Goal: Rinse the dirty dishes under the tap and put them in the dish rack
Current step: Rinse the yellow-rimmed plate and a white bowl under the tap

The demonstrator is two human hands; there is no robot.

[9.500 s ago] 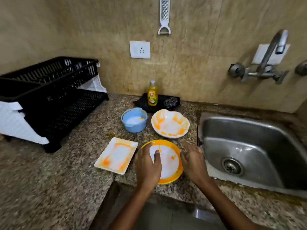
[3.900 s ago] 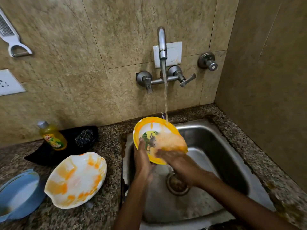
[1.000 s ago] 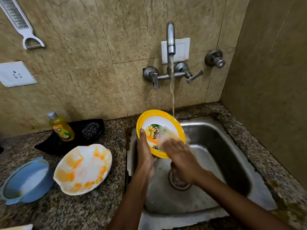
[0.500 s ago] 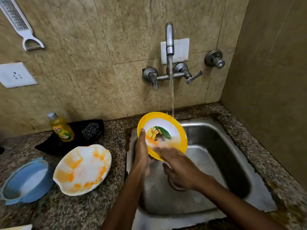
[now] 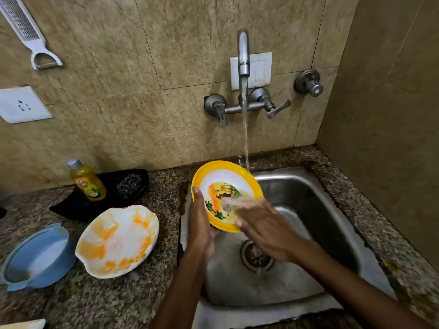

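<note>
Two bare forearms reach in from the near edge over the speckled granite counter (image 5: 114,302) toward a stainless steel sink (image 5: 316,210), a rounded rectangular basin with a ringed drain (image 5: 256,256) in its floor. Above the basin's left half the left hand (image 5: 200,224) grips the yellow plate (image 5: 223,176) at its left rim, thumb laid up across the front edge and the remaining fingers curled behind, holding it tilted up on edge with its face toward the camera. That plate is round and glossy, with a yellow band around a white well bearing a printed picture. The right hand (image 5: 263,222) lies flat against the plate's lower right face, fingers straight and blurred, wet with running water. Bare steel shows right of the hands and around the drain. On the counter left of the sink, just clear of its rim, sits a white wavy-edged bowl (image 5: 117,241) smeared with orange, and beside it at the left edge a smooth blue bowl (image 5: 38,257). Farther back a yellow soap bottle (image 5: 86,184) and a dark wire scrubber (image 5: 129,185) rest on a black tray (image 5: 71,206) against the wall. A thin stream drops from the metal tap (image 5: 243,53) onto the plate's upper right rim. On the tiled wall hang a white grater (image 5: 26,32) and a socket plate (image 5: 22,104).
</note>
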